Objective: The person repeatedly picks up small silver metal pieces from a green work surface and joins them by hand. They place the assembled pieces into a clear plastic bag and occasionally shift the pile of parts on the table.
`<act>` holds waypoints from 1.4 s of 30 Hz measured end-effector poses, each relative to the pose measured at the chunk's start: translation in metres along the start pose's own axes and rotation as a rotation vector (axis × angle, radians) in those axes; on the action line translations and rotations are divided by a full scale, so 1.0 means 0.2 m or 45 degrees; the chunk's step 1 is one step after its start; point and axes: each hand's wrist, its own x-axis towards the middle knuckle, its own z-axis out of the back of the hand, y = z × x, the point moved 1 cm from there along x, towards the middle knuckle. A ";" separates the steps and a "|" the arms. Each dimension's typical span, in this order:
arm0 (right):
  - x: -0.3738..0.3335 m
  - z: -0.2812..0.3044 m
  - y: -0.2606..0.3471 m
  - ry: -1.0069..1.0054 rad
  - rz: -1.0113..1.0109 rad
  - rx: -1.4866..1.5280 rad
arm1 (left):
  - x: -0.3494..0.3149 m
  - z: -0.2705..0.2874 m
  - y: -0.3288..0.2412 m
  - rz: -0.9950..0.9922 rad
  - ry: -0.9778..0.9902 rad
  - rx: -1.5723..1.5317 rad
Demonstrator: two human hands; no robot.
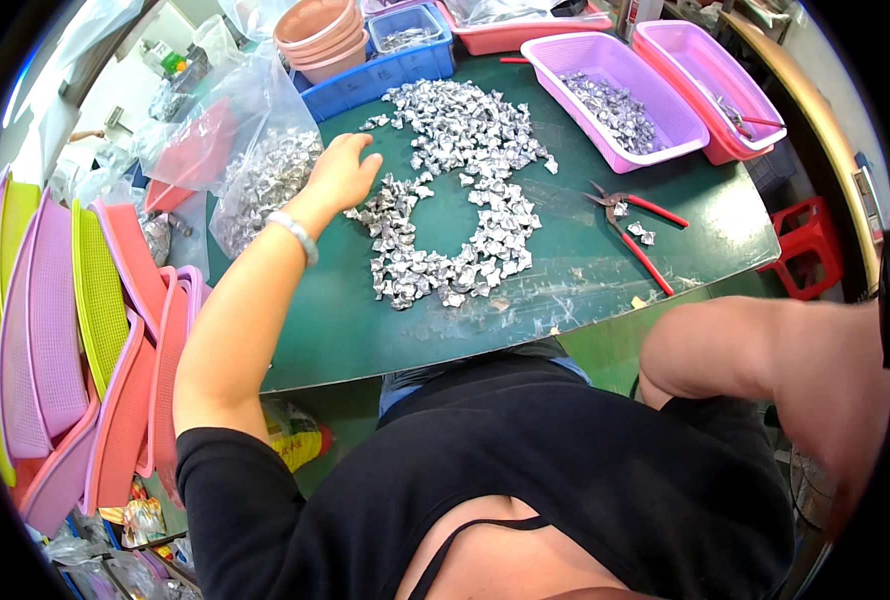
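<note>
My left hand (345, 172) reaches over the green table at the left edge of a pile of small silvery metal pieces (470, 125). Its fingers look loosely spread and I see nothing held in them. The pieces spread in a loop, with bare tabletop inside. Just left of the hand stands a clear plastic bag (270, 175) holding more of these pieces. My right arm is bent and raised at the right; its hand lies outside the picture. Red-handled cutting pliers (625, 225) lie with jaws apart on the right of the table, beside a couple of loose pieces (641, 234).
A purple basket (677, 135) with metal pieces stands at the back right, beside stacked pink and purple baskets (765, 128). At the back left are a blue bin (345, 97) and stacked terracotta-coloured pots (320, 42). Nested baskets (55, 320) fill the left; a red stool (805, 245) stands right.
</note>
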 end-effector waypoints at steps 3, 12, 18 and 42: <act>-0.05 0.23 -0.07 -0.365 -0.109 -0.073 | 0.19 -0.08 0.01 -0.027 0.021 -0.031; -0.66 1.37 -0.61 -0.996 -1.572 -1.923 | 0.64 -0.24 0.06 -0.147 -0.039 -0.113; -0.85 1.69 -0.83 -0.556 -1.684 -2.329 | 0.77 -0.40 0.07 -0.062 -0.138 -0.112; -0.82 1.10 -0.80 -0.060 -1.693 -2.107 | 0.08 -0.27 -0.12 -0.355 -0.038 -0.332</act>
